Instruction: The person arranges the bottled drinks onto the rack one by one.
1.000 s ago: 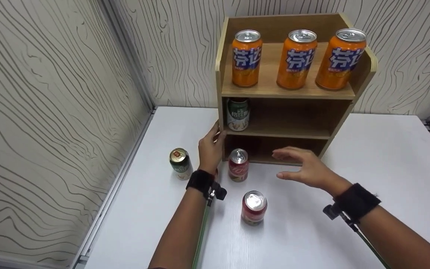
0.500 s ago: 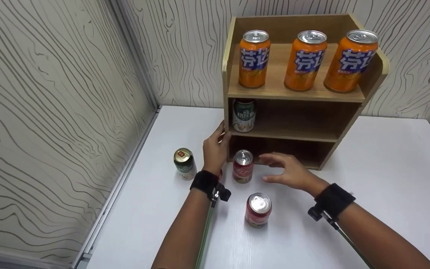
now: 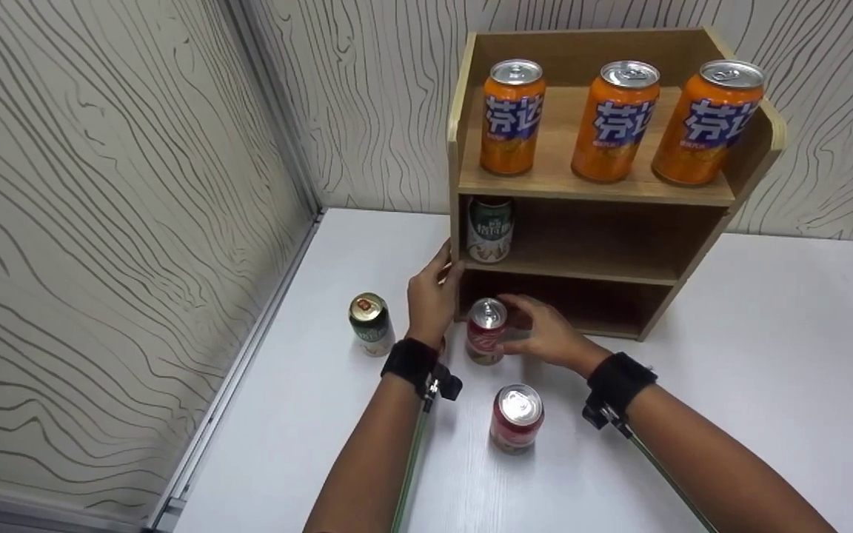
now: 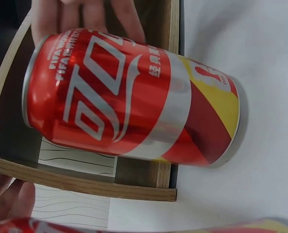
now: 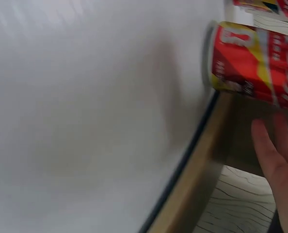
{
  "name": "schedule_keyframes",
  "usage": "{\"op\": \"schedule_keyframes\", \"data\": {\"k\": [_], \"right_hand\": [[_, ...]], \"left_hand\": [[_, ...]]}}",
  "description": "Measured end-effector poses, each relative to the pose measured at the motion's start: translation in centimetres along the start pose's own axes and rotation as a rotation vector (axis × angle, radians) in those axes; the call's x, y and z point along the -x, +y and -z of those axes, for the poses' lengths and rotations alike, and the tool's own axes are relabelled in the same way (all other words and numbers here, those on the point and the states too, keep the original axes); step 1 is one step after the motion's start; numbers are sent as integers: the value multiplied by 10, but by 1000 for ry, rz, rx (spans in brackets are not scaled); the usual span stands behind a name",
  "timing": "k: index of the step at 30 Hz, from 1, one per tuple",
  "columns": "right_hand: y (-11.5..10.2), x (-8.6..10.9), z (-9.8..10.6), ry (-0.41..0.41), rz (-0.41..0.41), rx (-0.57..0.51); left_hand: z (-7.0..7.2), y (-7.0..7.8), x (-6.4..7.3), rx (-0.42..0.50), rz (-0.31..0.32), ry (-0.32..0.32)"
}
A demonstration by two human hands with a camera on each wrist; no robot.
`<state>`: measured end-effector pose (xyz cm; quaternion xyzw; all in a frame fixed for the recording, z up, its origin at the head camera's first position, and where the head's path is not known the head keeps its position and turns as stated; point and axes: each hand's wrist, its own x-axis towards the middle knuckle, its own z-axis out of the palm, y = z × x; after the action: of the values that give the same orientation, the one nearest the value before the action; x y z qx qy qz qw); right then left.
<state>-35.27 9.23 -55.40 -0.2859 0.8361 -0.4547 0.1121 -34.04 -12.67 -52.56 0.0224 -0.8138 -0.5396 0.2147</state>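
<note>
My left hand (image 3: 430,300) rests against the left side panel of a wooden shelf unit (image 3: 597,191), fingers along its outer face and thumb at the front edge. A red cola can (image 3: 483,339) stands upright on the table before the bottom compartment. Around its right side comes my right hand (image 3: 547,334), thumb in front and fingers behind. In the right wrist view these fingers (image 5: 265,145) are spread and fairly straight close to the can (image 5: 253,60). A second red can (image 3: 517,418) stands nearer me. Another red can (image 4: 134,229) is mostly hidden behind my left wrist.
Several orange soda cans (image 3: 513,118) line the top shelf. One green-and-white can (image 3: 490,229) stands at the left of the middle shelf, and another (image 3: 372,326) on the white table (image 3: 263,414) left of my left hand. Patterned walls (image 3: 389,111) stand behind and at the left.
My right hand has moved left from open space to the red can before the shelf. My left hand stays at the side panel. The whole head view has shifted slightly.
</note>
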Motion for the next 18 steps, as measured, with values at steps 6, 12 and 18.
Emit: {"op": "schedule_keyframes", "data": {"k": [6, 12, 18], "right_hand": [[8, -8, -15, 32, 1, 3], [15, -10, -26, 76, -24, 18], [17, -11, -34, 84, -82, -19]], "left_hand": [[-1, -1, 0, 10, -27, 2], [0, 1, 0, -2, -18, 2], [0, 1, 0, 3, -2, -3]]}}
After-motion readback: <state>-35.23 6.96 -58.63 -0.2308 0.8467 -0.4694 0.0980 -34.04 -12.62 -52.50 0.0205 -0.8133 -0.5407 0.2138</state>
